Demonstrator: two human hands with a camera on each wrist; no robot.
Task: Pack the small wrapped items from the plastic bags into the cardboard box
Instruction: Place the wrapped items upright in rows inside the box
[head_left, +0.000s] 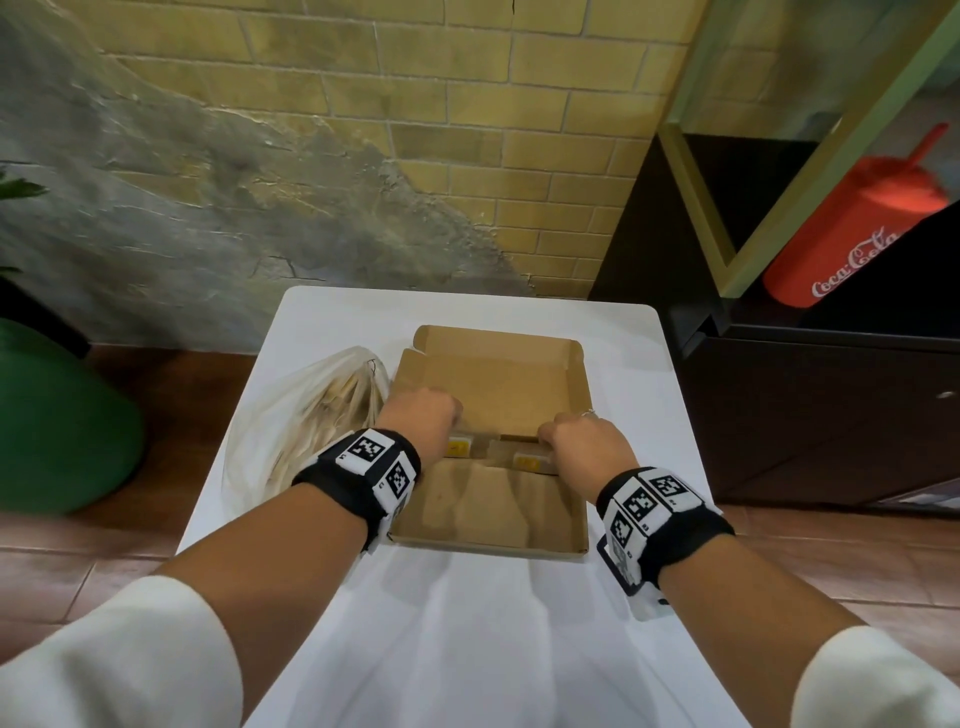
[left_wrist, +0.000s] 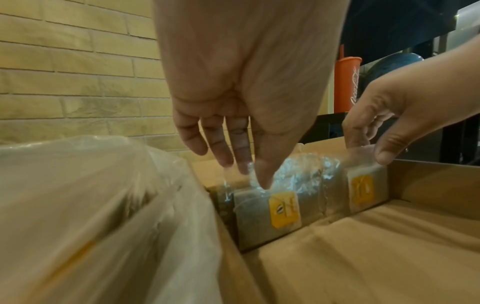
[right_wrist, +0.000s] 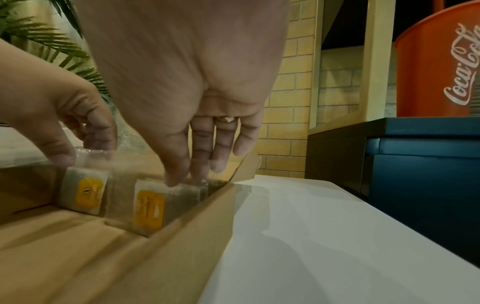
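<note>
An open cardboard box (head_left: 488, 544) lies on the white table (head_left: 467, 623), its lid folded back at the far side. Two small clear-wrapped items with yellow labels stand upright against the box's far wall. My left hand (head_left: 441, 415) pinches the top of the left wrapped item (left_wrist: 284, 209) between thumb and fingers. My right hand (head_left: 556, 436) pinches the top of the right wrapped item (right_wrist: 150, 209) the same way. A clear plastic bag (head_left: 311, 426) with more pale contents lies against the box's left side.
A yellow brick wall (head_left: 467, 130) rises behind the table. A dark cabinet (head_left: 831, 415) with a red Coca-Cola tumbler (head_left: 852, 228) stands to the right. A green rounded object (head_left: 57, 415) sits on the floor at the left. The near half of the box floor (left_wrist: 363, 246) is bare cardboard.
</note>
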